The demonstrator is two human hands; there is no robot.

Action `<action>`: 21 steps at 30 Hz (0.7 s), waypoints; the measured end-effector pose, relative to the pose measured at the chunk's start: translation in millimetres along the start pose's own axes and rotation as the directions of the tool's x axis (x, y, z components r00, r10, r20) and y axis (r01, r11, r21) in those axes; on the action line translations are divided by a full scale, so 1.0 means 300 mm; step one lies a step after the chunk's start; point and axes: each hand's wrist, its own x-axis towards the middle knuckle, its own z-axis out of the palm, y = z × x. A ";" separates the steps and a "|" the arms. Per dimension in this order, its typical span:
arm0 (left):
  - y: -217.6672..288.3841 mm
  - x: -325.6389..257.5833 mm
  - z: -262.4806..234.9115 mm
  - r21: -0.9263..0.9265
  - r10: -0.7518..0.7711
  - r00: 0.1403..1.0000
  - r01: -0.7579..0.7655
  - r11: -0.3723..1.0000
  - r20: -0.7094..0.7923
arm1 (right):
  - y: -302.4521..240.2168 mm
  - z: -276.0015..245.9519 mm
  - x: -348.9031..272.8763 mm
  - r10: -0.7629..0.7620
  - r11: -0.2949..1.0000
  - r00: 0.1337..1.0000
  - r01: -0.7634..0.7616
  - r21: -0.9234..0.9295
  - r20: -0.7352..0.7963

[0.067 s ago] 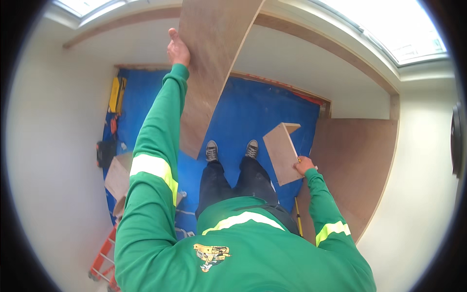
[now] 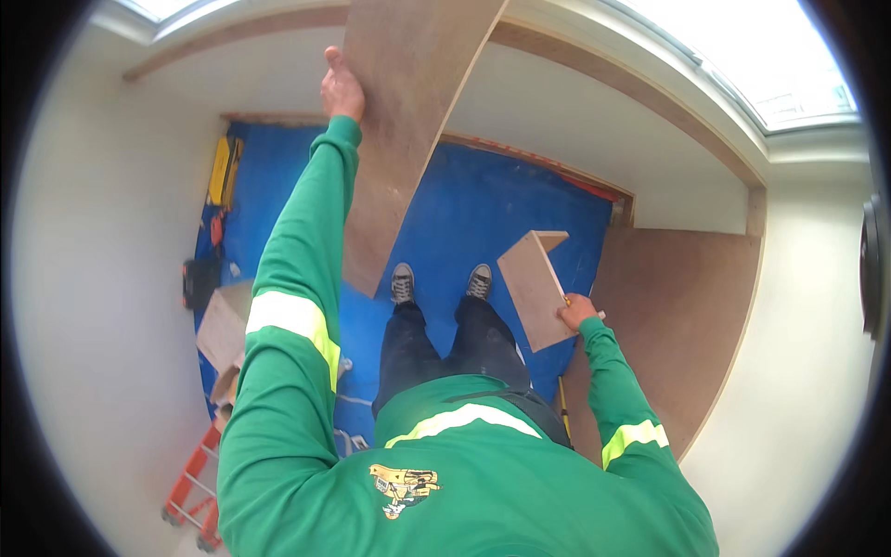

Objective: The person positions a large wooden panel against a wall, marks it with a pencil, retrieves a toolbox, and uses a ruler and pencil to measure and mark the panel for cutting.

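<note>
A long plywood panel (image 2: 404, 111) rises from near my feet past the top edge of the view. My left hand (image 2: 342, 90), arm stretched far forward, grips its left edge; the thumb sticks up and the other fingers are mostly hidden. Lower on the right, my right hand (image 2: 579, 312) is closed on the edge of a small L-shaped wooden piece (image 2: 533, 292), made of two boards joined at a corner. A small yellow bit shows by its fingers, too small to name. The two wooden things are apart.
Blue sheeting (image 2: 464, 200) covers the floor. A large plywood board (image 2: 682, 306) stands at the right wall. On the left are a yellow tool (image 2: 224, 173), a black case (image 2: 200, 282), a wooden box (image 2: 223, 325) and an orange ladder (image 2: 193, 487). A wooden rail (image 2: 622, 84) runs below the windows.
The view has shifted very slightly. Both hands keep their holds, and the panel and the L-shaped piece stay almost where they were.
</note>
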 end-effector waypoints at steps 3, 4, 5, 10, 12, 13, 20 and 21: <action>-0.037 -0.010 0.000 0.133 -0.097 0.995 0.101 0.986 -0.037 | -0.070 -0.060 0.082 -0.083 0.988 0.988 0.099 -0.122 0.131; -0.062 -0.020 -0.012 0.141 -0.031 0.997 0.040 0.989 -0.070 | -0.109 -0.078 0.113 -0.109 0.977 0.982 0.134 -0.167 0.152; -0.092 -0.038 -0.028 0.155 0.027 0.994 -0.011 0.988 -0.104 | -0.147 -0.097 0.143 -0.133 0.961 0.970 0.176 -0.214 0.203; -0.315 -0.284 -0.242 0.026 0.041 0.993 -0.038 0.999 -0.111 | -0.392 -0.082 0.239 -0.233 0.837 0.890 0.389 -0.385 0.392; -0.442 -0.560 -0.373 0.048 0.022 0.996 -0.018 0.999 -0.091 | -0.513 -0.035 0.233 -0.278 0.761 0.847 0.482 -0.434 0.453; -0.506 -0.726 -0.445 0.183 0.041 0.997 -0.028 0.983 -0.071 | -0.571 -0.005 0.222 -0.277 0.708 0.828 0.519 -0.479 0.488; -0.770 -1.908 -0.961 0.673 -0.644 0.751 0.400 0.622 0.148 | -0.912 0.358 0.158 -0.326 0.350 0.646 0.761 -0.547 0.690; -0.772 -2.020 -1.000 0.630 -0.728 0.662 0.493 0.600 0.176 | -0.946 0.433 0.155 -0.311 0.302 0.620 0.783 -0.543 0.721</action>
